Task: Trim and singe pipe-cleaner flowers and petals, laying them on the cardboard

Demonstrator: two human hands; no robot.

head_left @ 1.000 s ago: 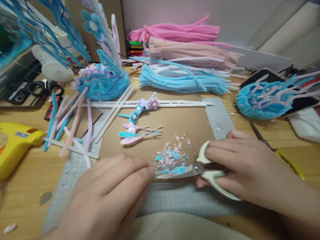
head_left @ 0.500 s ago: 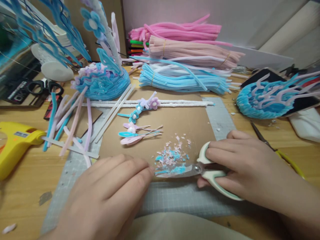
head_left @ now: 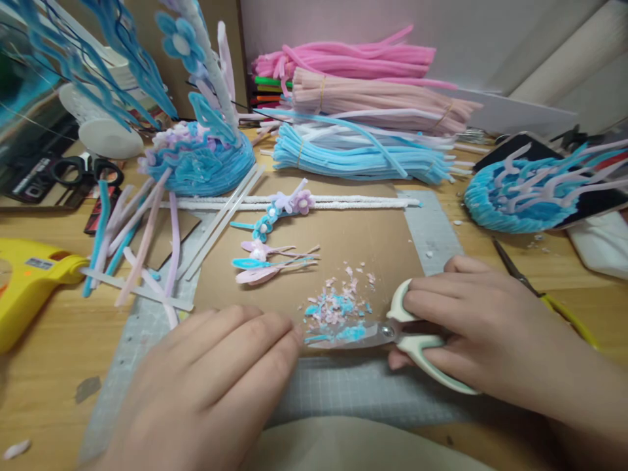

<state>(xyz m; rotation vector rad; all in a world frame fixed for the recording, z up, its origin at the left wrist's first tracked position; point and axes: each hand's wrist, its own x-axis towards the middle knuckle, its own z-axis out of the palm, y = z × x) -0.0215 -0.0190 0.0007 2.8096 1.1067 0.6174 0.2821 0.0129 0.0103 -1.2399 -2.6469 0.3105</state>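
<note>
My right hand (head_left: pixel 466 320) grips pale green-handled scissors (head_left: pixel 417 340), fingers through the loops and blades pointing left. Curled at front left, my left hand (head_left: pixel 220 366) pinches a short blue pipe cleaner (head_left: pixel 318 338) at its fingertips; the pinched end is hidden. The blue piece lies along the scissor blades, with blue fuzz around it. Blue and pink fuzz clippings (head_left: pixel 338 304) are piled on the brown cardboard (head_left: pixel 387 242) just beyond the blades. Farther back are trimmed pipe cleaner petals (head_left: pixel 265 265) on stems and a small flower sprig (head_left: pixel 275 216).
Bundled blue pipe cleaners (head_left: pixel 363 157) and pink ones (head_left: pixel 353 62) lie at the back. A yellow glue gun (head_left: pixel 34 281) is at left, near a blue flowered craft base (head_left: pixel 206 163). Yellow-handled pliers (head_left: pixel 564 314) and a blue fuzzy basket (head_left: pixel 520 190) sit at right.
Hardly anything differs. Both hands, the scissors and the blue pipe cleaner hold almost the same place, with only a slight shift of the left hand and the view.
</note>
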